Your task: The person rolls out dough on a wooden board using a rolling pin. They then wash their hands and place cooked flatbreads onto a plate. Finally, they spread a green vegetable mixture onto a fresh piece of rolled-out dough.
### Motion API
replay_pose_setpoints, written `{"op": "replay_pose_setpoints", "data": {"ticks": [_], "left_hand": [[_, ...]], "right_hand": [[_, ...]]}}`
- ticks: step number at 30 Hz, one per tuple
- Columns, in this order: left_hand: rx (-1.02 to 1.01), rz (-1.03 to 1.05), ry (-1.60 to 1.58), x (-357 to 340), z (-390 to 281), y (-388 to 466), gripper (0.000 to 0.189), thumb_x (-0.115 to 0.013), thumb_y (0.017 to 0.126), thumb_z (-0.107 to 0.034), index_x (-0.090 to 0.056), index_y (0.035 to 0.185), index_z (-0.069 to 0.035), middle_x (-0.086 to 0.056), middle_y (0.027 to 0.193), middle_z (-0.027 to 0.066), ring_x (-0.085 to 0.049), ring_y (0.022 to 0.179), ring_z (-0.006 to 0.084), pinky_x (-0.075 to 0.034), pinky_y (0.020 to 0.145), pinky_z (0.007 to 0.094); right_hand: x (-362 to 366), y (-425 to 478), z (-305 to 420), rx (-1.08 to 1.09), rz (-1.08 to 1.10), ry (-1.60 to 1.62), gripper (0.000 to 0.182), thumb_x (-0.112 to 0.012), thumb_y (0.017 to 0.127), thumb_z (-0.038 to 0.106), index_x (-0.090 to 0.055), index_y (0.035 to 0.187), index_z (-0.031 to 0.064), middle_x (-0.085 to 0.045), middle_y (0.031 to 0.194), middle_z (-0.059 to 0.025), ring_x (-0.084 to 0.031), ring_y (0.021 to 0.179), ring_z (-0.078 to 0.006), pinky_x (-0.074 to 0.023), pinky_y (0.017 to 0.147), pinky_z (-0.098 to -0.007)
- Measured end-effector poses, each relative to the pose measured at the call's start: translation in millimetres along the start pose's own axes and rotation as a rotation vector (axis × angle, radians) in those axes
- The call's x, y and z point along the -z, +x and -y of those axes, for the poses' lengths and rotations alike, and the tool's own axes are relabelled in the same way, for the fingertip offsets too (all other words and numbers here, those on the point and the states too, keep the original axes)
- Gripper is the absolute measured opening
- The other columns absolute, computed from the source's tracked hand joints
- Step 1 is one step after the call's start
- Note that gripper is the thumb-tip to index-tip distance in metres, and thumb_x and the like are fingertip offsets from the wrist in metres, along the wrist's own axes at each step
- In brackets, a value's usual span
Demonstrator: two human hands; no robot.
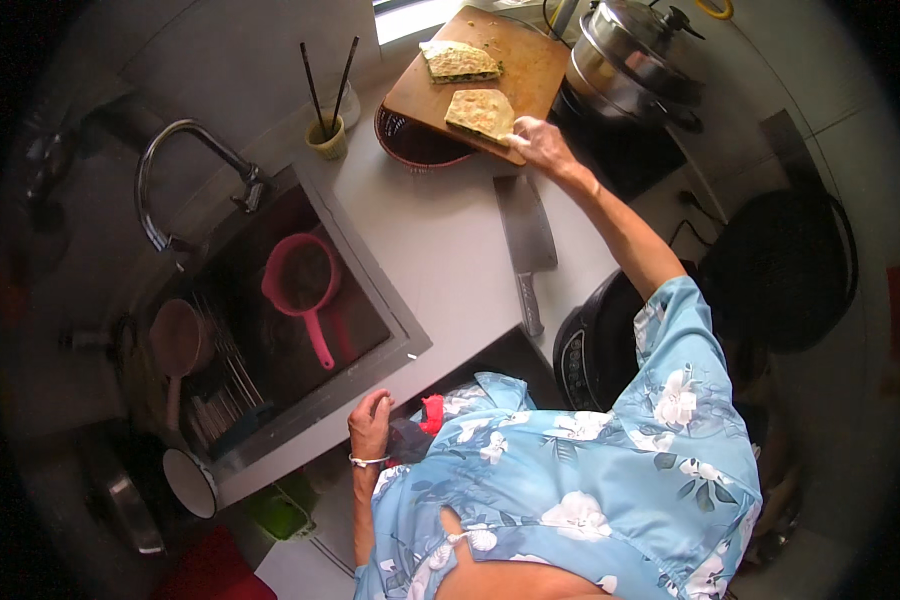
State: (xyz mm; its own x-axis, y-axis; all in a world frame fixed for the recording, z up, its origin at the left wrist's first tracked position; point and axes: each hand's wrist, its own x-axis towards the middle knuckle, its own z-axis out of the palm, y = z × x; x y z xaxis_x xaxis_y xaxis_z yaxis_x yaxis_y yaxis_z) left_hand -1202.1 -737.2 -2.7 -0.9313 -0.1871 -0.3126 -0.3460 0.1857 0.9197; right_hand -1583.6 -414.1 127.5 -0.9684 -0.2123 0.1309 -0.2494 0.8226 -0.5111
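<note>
My right hand (544, 148) grips the near right edge of a wooden cutting board (532, 56), its thumb on top by a piece of filled flatbread (480, 111). A second flatbread piece (461, 61), with green filling at its cut side, lies farther back on the board. Beneath the board is a dark reddish basket (424, 150), partly covered. A cleaver (525, 225) lies flat on the counter below my right hand, its handle towards me. My left hand (369, 424) hangs by the counter's front edge, fingers loosely curled and thumb slightly apart, with nothing visible in it.
The sink (367, 337) at left has a chrome faucet (195, 131) and holds a pink ladle (319, 337). Chopsticks stand in a yellow cup (326, 142). A steel pot (622, 67) is at the back right. A black appliance (577, 360) stands by my right side.
</note>
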Motion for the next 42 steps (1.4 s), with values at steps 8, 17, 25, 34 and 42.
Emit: {"op": "replay_pose_setpoints", "data": {"ticks": [8, 17, 25, 34, 42], "left_hand": [[0.007, 0.087, -0.149, -2.8, -58.9, 79.2, 0.019, -0.051, 0.086, -0.009, -0.061, 0.097, 0.003, -0.065, 0.086, 0.0089, -0.064, 0.081, 0.0163, -0.049, 0.072, 0.0264], [-0.153, 0.343, -0.160, -49.4, -141.0, 184.9, 0.018, -0.051, 0.087, -0.008, -0.060, 0.097, 0.004, -0.064, 0.086, 0.0092, -0.064, 0.081, 0.0158, -0.050, 0.072, 0.0248], [-0.131, 0.469, -0.127, -71.6, -143.7, 202.7, 0.020, -0.051, 0.088, -0.011, -0.059, 0.099, 0.004, -0.063, 0.091, 0.0089, -0.063, 0.084, 0.0174, -0.050, 0.075, 0.0272], [-0.077, 0.445, -0.153, -72.5, -141.9, 210.0, 0.020, -0.053, 0.088, -0.010, -0.059, 0.100, 0.004, -0.064, 0.090, 0.0093, -0.064, 0.083, 0.0174, -0.050, 0.075, 0.0267], [0.004, 0.536, -0.505, -95.2, -196.5, 246.1, 0.030, -0.050, 0.090, -0.019, -0.056, 0.104, 0.006, -0.061, 0.099, 0.0152, -0.061, 0.091, 0.0226, -0.051, 0.081, 0.0321]], "right_hand": [[-8.3, 87.8, -39.4, -0.215, 0.001, 0.016, 0.049, -0.065, 0.073, 0.039, -0.056, 0.091, -0.0055, -0.059, 0.091, -0.0243, -0.057, 0.089, -0.0330, -0.0433, 0.075, -0.0386], [-1.9, 99.9, -6.6, -0.255, 0.122, 0.032, 0.050, -0.071, 0.065, 0.036, -0.057, 0.089, -0.0060, -0.060, 0.092, -0.0236, -0.058, 0.091, -0.0316, -0.0438, 0.076, -0.0363], [-26.6, 108.8, -40.8, -0.343, 0.147, 0.568, 0.029, -0.072, 0.068, 0.009, -0.062, 0.091, -0.0049, -0.063, 0.083, -0.0100, -0.060, 0.077, -0.0170, -0.0482, 0.070, -0.0291], [-16.8, 95.3, -34.7, -0.289, 0.002, 0.879, 0.032, -0.069, 0.069, 0.003, -0.058, 0.099, -0.0041, -0.063, 0.088, -0.0098, -0.060, 0.076, -0.0164, -0.0491, 0.072, -0.0281], [17.9, 83.7, 12.8, 0.070, -0.200, 0.432, 0.021, -0.065, 0.072, 0.004, -0.056, 0.091, -0.0021, -0.064, 0.083, -0.0108, -0.060, 0.075, -0.0140, -0.0487, 0.070, -0.0272]]}}
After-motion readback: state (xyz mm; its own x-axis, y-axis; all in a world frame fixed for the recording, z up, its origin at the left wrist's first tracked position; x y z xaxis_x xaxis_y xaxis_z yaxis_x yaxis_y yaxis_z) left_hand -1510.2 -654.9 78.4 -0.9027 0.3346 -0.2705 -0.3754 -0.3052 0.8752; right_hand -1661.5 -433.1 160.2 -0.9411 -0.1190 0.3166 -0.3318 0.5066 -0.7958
